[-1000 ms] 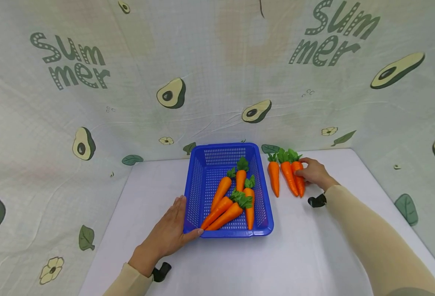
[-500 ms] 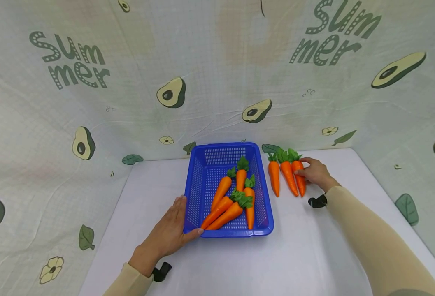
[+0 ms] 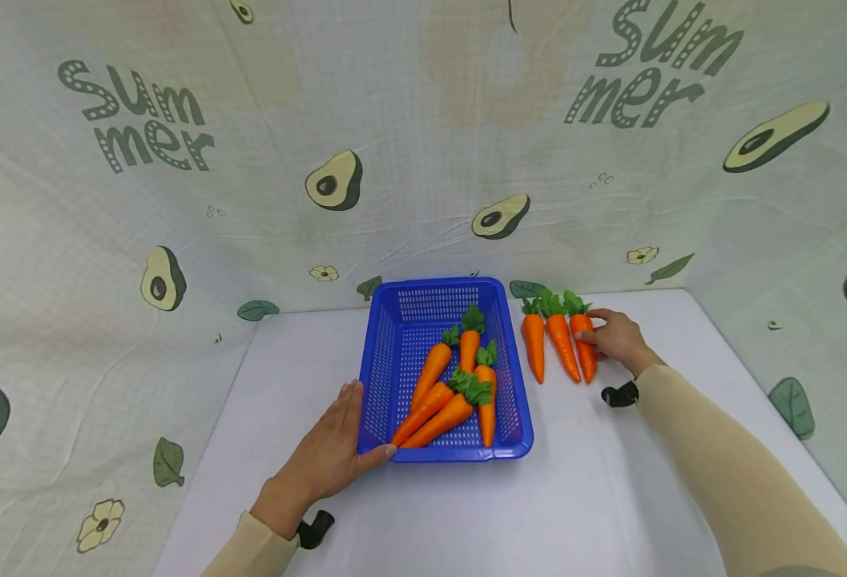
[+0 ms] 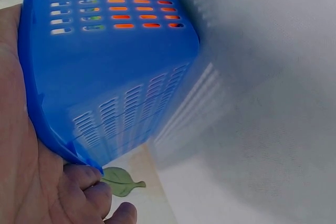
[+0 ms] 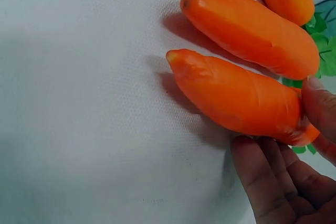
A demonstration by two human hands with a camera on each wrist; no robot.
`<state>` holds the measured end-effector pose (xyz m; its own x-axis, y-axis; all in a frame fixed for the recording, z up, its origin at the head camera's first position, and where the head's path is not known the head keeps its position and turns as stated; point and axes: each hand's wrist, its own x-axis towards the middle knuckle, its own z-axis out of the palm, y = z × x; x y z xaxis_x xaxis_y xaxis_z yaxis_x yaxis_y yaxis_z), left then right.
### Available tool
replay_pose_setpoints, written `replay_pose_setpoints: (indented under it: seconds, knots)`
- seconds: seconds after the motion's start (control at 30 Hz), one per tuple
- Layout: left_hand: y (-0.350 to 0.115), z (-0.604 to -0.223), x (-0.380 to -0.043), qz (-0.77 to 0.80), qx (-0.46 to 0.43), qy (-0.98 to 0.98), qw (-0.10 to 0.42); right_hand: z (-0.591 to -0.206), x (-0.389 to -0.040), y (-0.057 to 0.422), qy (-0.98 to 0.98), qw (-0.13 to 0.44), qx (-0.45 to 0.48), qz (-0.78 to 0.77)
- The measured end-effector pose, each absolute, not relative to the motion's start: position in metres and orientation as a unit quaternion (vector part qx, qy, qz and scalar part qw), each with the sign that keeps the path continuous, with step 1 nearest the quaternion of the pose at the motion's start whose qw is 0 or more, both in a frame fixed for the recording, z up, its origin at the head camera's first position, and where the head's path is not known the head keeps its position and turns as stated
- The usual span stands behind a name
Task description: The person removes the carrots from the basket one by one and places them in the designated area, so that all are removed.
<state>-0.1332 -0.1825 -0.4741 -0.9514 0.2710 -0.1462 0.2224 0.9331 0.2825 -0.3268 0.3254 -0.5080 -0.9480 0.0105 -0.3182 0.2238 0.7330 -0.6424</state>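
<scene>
My right hand (image 3: 616, 340) pinches the rightmost carrot (image 5: 241, 98) near its leafy top, thumb on one side and fingers on the other. This carrot lies on the white table beside a middle carrot (image 3: 562, 344) and a left one (image 3: 534, 346), all with leaves toward the wall. A blue perforated basket (image 3: 437, 455) stands left of them. Inside it lie several carrots (image 3: 433, 370) at differing angles. My left hand (image 3: 331, 449) rests against the basket's near left corner, fingers straight along the left side, thumb on the front rim. The left wrist view shows the basket's outer wall (image 4: 115, 61).
A white cloth (image 3: 409, 104) printed with avocados, leaves and lettering hangs behind the table and at both sides. The white tabletop (image 3: 538, 521) extends in front of the basket. Its back edge runs close behind the basket and the carrot row.
The rightmost carrot has shifted slightly right with my right hand, widening the gap to the middle carrot. My left hand and the basket stay in place.
</scene>
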Motion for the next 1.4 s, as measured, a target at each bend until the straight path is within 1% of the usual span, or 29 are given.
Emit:
replay_pose_setpoints:
  seconds: [0.63, 1.4]
  knots:
    - [-0.181, -0.472, -0.132, 0.134, 0.128, 0.979, 0.085, -0.507, -0.324, 0.328, 0.914, 0.136, 0.074, -0.374]
    - [-0.181, -0.473, -0.132, 0.137, 0.125, 0.979, 0.089, -0.503, -0.317, 0.32, 0.933, 0.099, 0.061, -0.34]
